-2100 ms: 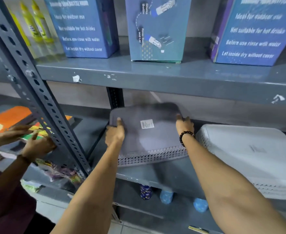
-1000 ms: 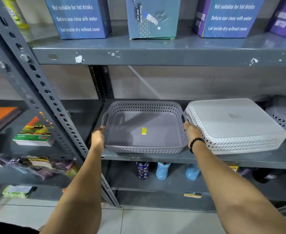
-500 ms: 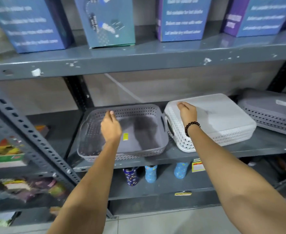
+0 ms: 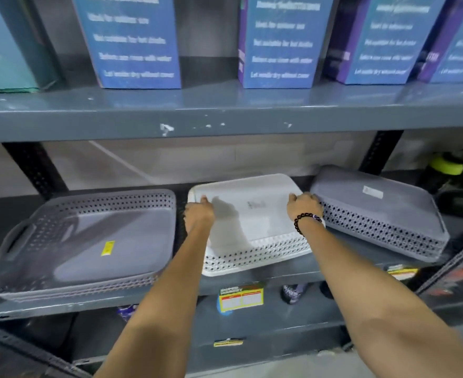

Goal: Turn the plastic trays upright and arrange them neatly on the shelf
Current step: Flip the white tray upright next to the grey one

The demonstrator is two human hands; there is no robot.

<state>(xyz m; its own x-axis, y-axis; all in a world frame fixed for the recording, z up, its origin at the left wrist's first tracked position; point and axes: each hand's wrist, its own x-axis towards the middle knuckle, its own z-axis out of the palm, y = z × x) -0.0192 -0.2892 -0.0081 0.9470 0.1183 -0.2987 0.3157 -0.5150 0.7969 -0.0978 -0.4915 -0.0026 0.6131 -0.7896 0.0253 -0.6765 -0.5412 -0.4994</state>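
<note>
Shelf: three trays are carried along its front edge.
Grey tray: upright, at the left end.
Grey tray, right: upside down, toward the right end.
White tray: upside down, in the middle; perforated walls, smooth base; judged light and stiff, slightly slippery; best gripped at both side rims.
Left hand: closed on its left edge.
Right hand: closed on its right edge.

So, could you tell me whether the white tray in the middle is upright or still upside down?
Upside down: the white tray shows its flat solid base on top, rim on the shelf.
</note>
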